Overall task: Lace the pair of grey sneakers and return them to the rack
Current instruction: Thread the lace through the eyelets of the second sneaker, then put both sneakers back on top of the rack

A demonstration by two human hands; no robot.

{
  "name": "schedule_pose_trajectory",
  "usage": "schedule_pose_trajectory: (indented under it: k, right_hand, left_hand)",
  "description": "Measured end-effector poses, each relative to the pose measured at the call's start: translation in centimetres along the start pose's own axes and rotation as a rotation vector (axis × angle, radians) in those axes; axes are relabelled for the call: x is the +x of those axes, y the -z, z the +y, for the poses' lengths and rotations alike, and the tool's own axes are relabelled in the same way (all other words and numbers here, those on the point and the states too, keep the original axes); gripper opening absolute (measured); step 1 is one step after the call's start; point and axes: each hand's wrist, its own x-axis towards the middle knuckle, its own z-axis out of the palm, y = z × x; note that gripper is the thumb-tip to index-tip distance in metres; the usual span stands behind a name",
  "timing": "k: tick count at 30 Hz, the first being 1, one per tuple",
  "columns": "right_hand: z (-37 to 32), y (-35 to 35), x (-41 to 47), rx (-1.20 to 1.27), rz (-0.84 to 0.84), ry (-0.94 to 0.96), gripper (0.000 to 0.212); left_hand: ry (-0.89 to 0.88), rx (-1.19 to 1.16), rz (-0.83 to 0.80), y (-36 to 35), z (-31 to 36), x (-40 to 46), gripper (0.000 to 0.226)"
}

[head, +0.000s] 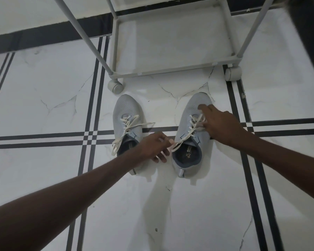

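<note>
Two grey sneakers stand side by side on the floor, toes pointing at the rack. The left sneaker (126,113) has loose white laces trailing over both sides. On the right sneaker (188,113) the white lace (184,137) is threaded through the eyelets. My left hand (155,146) pinches the lace ends beside that shoe's opening and covers part of the left sneaker's heel. My right hand (218,125) rests on the right sneaker's upper, its fingers gripping the crossed laces near the toe.
A white wheeled rack (170,68) stands just beyond the shoes, its bottom shelf bare, with casters (115,86) at the front corners. The floor is white marble tile with black stripe bands. A dark object shows at the top right edge.
</note>
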Motion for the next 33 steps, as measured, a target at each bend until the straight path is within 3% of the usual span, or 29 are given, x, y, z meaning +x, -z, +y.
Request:
schedule_pose_trajectory:
  k: [3,5,7,9,11,13,15,20,26,29,33]
  right_hand:
    - [-1.7,1.2,-2.6,0.434,0.108,-0.441,0.055]
    - [-2.7,1.5,-4.4,0.687,-0.071,-0.739,0.076]
    - [-3.8,1.6,-5.4,0.873,-0.359,-0.833,0.078]
    - [-5.0,1.4,-5.4,1.011,-0.502,-0.809,0.064]
    - [-5.6,0.9,-4.6,1.032,-0.507,-0.786,0.058]
    - [-5.9,0.5,-3.7,1.007,-0.481,-0.788,0.051]
    - [-6.1,0.2,-2.8,0.896,-0.449,-0.746,0.041]
    - [-7.2,0.1,-1.4,0.802,-0.397,-0.655,0.024]
    - [-7.8,0.1,-0.7,0.659,-0.337,-0.574,0.016]
    - [-8.0,2.6,-0.7,0.574,-0.306,-0.542,0.019]
    - [-9.4,10.6,-1.5,0.557,-0.274,-0.556,0.016]
  left_hand:
    - [-0.194,0.332,0.315,3.3,0.7,-1.7,0.022]
    - [-0.287,0.609,0.628,6.4,0.2,-2.7,0.027]
    - [-0.169,0.749,0.685,9.7,-1.7,-2.6,0.061]
    - [0.183,0.551,0.444,11.6,-3.5,-2.4,0.089]
    - [0.336,0.330,0.227,11.1,-5.1,-2.5,0.077]
    - [0.240,0.361,0.293,9.3,-6.1,-2.3,0.046]
    - [0.117,0.440,0.425,7.4,-6.2,-2.3,0.032]
    - [-0.053,0.467,0.507,4.7,-5.9,-1.9,0.042]
    - [-0.096,0.348,0.597,3.3,-5.5,-1.7,0.024]
    - [-0.128,0.317,0.625,3.4,-4.1,-3.4,0.020]
    - [-0.184,0.233,0.641,4.7,-0.4,-9.2,0.031]
